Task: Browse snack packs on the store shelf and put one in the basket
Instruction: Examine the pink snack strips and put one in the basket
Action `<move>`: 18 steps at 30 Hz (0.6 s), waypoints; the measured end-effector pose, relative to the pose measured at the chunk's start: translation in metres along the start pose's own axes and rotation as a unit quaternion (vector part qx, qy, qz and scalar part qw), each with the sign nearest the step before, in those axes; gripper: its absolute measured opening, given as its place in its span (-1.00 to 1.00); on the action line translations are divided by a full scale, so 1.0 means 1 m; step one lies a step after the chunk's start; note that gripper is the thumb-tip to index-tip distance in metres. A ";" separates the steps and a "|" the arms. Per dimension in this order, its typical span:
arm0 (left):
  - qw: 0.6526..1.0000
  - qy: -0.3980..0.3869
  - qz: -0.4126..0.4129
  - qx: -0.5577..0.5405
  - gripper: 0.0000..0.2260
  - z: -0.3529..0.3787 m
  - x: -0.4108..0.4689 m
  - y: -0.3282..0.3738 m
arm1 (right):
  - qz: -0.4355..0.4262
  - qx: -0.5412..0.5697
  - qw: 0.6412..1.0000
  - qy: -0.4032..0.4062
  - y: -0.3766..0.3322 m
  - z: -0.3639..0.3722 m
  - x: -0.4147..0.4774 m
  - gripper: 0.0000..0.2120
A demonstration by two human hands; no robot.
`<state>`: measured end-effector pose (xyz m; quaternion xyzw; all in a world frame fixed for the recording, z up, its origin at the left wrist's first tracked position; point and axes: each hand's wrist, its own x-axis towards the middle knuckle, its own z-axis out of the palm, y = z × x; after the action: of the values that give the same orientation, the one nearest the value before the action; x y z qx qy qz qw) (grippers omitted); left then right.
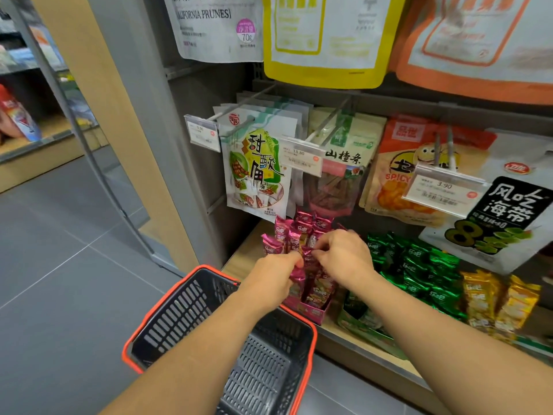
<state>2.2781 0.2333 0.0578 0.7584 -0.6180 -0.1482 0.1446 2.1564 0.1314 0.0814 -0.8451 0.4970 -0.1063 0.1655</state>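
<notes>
Two hands (276, 272) (344, 256) pinch crinkly foil packs (297, 279)

Reaching forward with both bare forearms converging; pinching pink snack packs (299, 278) with curled fingers of left hand (276, 266) and right hand (344, 256), knuckles up, hands nearly touching.

The left forearm (209, 342) and right forearm (437, 333) are bare along their whole visible length, from wrist to where they leave view. The left grip (275, 275) and right grip (344, 257) are bare too.
</notes>
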 end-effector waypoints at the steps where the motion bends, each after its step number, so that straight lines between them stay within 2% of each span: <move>1: 1.000 -0.005 0.005 0.009 -0.63 0.003 0.002 0.000 | 0.002 0.013 1.000 0.001 0.000 -0.001 0.000 -0.91; 5: 0.995 0.014 0.047 0.089 -0.66 0.010 0.012 0.004 | -0.012 0.080 0.996 0.024 0.000 -0.012 0.000 -0.92; 8: 0.996 -0.007 0.025 0.089 -0.66 0.010 0.017 0.010 | -0.033 0.127 0.990 0.055 -0.002 -0.025 0.000 -0.95; 11: 0.999 -0.027 0.007 0.026 -0.62 0.005 0.019 0.013 | -0.050 0.155 0.982 0.096 -0.002 -0.034 -0.007 -0.95; 13: 0.999 0.001 -0.012 -0.047 -0.66 0.000 0.016 0.013 | -0.067 0.170 0.974 0.130 0.001 -0.040 -0.019 -0.97; 18: 0.984 0.063 -0.059 -0.157 -0.79 -0.017 0.005 0.012 | -0.192 0.188 0.944 0.190 0.004 -0.064 -0.065 -0.95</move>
<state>2.2754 0.2262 0.0782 0.7691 -0.5312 -0.2037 0.2912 2.0997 0.1758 0.1379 -0.8423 0.3183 -0.3864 0.1999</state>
